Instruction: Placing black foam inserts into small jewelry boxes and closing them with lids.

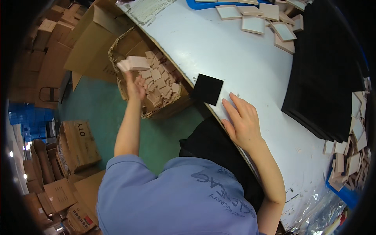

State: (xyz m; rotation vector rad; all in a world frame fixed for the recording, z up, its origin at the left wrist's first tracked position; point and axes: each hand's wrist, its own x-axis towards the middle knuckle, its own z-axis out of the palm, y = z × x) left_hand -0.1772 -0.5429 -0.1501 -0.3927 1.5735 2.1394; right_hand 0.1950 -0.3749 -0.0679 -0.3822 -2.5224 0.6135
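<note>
My left hand (135,88) reaches over an open cardboard box at the table's side, fingers apart. Just beyond its fingertips is a short, blurred row of pale wooden square pieces (137,62); my thumb stands away from them. Below lie many similar loose pieces (160,82) inside the box (168,111). My right hand (244,121) rests on the white table (250,74), its fingers spread and holding nothing. Next to its fingertips a flat black square sheet (208,89) lies at the table's edge, one corner reaching the edge.
A tall stack of black sheets (325,78) stands on the right of the table. Framed square pieces (252,24) lie at the far side, and more (354,160) fill a blue tray at right. Clear plastic (319,213) lies near right. Cardboard boxes (78,145) crowd the left floor.
</note>
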